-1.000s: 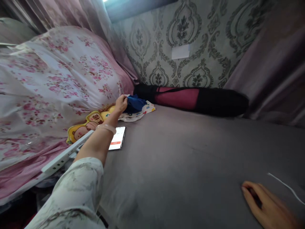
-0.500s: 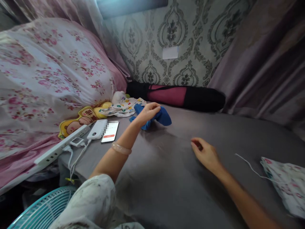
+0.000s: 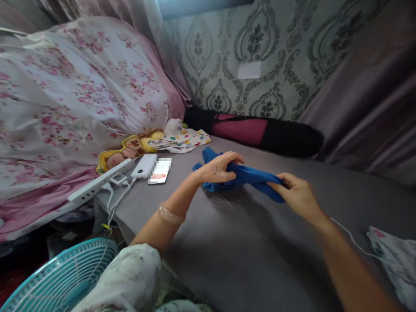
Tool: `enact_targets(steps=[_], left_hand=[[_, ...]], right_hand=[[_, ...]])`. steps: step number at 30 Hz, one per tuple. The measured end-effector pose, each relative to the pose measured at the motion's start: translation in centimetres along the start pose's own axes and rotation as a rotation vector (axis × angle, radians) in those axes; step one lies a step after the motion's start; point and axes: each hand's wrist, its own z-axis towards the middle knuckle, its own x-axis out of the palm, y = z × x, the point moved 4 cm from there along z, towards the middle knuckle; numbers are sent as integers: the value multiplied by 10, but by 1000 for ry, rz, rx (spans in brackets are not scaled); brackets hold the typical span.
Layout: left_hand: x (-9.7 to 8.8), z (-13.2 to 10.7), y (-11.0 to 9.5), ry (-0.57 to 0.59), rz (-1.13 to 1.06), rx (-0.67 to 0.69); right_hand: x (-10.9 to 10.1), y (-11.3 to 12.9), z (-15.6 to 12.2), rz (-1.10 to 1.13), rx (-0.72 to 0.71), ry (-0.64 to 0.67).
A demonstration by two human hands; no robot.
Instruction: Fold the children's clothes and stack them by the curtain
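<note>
The right hand (image 3: 299,196) now joins the left hand (image 3: 219,170); both sets of fingers grip the blue cloth (image 3: 255,175), making the handling two-handed

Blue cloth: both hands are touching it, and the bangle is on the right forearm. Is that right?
Not quite: the bangle is on the left forearm, as the head view shows. The left hand and right hand are indeed both touching the blue cloth.
</note>
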Motion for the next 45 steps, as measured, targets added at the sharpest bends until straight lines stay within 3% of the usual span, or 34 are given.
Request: enact_targets(steps=[4, 7, 11, 16, 22, 30, 34, 37, 40, 45], left_hand=[[8, 1, 9, 56, -33, 59], [16, 5, 12, 56, -172, 100], [31, 10, 21, 109, -300, 93], [52, 12, 37, 213, -279, 17], [62, 13, 38, 249, -262, 26], [69, 16, 37, 20, -77, 71], [79, 16, 48, -50, -67, 41], [84, 18, 53, -107, -160, -71], [88, 20, 50, -67, -324, -195], [89, 22, 40, 44, -484, -263]], right_hand=[[-29, 22, -19, 92, 147, 74], [-40, 26, -33, 79, 261, 160], [-38, 1, -41, 161, 386, 199], [-24, -37, -45, 205, 458, 229], [-29, -38, -44, 213, 389, 214], [-26, -54, -44, 253, 400, 236], [-22, -70, -41, 87, 309, 265], [-19, -74, -32, -126, 182, 319], [-14, -62, -18, -225, 48, 301], [10, -26, 1, -17, -68, 237]])
